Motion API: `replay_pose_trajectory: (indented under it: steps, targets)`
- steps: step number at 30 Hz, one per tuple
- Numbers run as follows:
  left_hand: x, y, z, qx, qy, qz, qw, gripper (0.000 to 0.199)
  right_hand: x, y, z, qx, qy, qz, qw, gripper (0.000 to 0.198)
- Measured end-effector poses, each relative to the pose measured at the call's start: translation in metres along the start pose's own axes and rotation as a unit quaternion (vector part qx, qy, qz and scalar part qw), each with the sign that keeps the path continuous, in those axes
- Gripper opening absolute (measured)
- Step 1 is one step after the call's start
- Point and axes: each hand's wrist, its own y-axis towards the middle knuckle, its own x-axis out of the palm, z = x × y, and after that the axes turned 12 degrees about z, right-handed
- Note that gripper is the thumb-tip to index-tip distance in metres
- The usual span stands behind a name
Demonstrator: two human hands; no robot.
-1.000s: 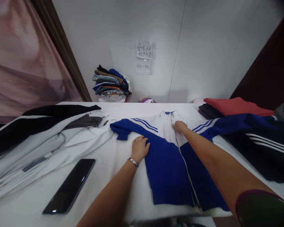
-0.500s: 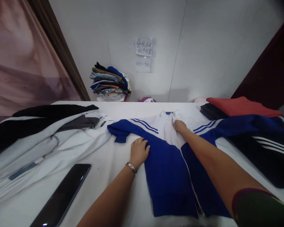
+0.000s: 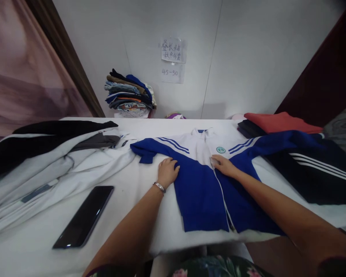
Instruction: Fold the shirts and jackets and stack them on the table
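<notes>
A blue-and-white zip jacket (image 3: 200,188) lies spread front up on the white table, collar away from me. Striped bands cross its shoulders and a round green badge sits on the chest. My left hand (image 3: 167,172) rests flat, fingers a little apart, on the side edge of the jacket below the folded-in sleeve. At the front zip, where white meets blue, my right hand (image 3: 223,165) has its fingers closed on the zip edge. My right forearm covers part of the jacket's lower right side.
Left lies a heap of black, grey and white garments (image 3: 60,161), with a dark phone (image 3: 85,217) nearer me. At right are folded red cloth (image 3: 282,122) and black striped clothing (image 3: 314,173). Behind the table stands a clothes stack (image 3: 129,92); handwritten paper signs (image 3: 173,57) hang on the wall.
My right hand has moved down the zip from near the collar to mid-chest, uncovering the badge. My left hand stays on the jacket's side. The view has shifted slightly, showing more of the near table edge.
</notes>
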Motion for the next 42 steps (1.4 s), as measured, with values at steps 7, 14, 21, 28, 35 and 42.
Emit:
replay_pose_trajectory:
  steps: [7,14,21,28,35,42]
  targets:
    - [-0.001,0.001,-0.003,-0.022,-0.036,0.015,0.999,0.03,-0.024,-0.12,-0.005,-0.071,0.044,-0.044,0.996,0.052]
    - [-0.002,-0.005,0.002,-0.035,-0.054,0.038,0.997,0.024,-0.04,-0.176,-0.007,-0.097,-0.022,-0.027,0.995,0.055]
    - [-0.023,0.004,-0.022,-0.139,-0.015,0.13,0.982,0.031,-0.028,-0.184,-0.003,-0.129,-0.062,-0.041,0.989,0.058]
    - [-0.043,0.003,-0.066,-0.317,0.036,0.169,0.933,0.061,-0.029,-0.179,-0.012,-0.16,-0.042,-0.015,0.986,0.059]
    - [-0.047,0.023,-0.073,-0.325,0.037,0.11,0.939,0.037,-0.019,-0.179,-0.012,-0.14,-0.015,-0.07,0.988,0.059]
    - [-0.095,0.067,-0.085,-0.298,0.05,0.183,0.936,0.032,-0.024,-0.18,-0.016,-0.136,-0.004,-0.071,0.988,0.06]
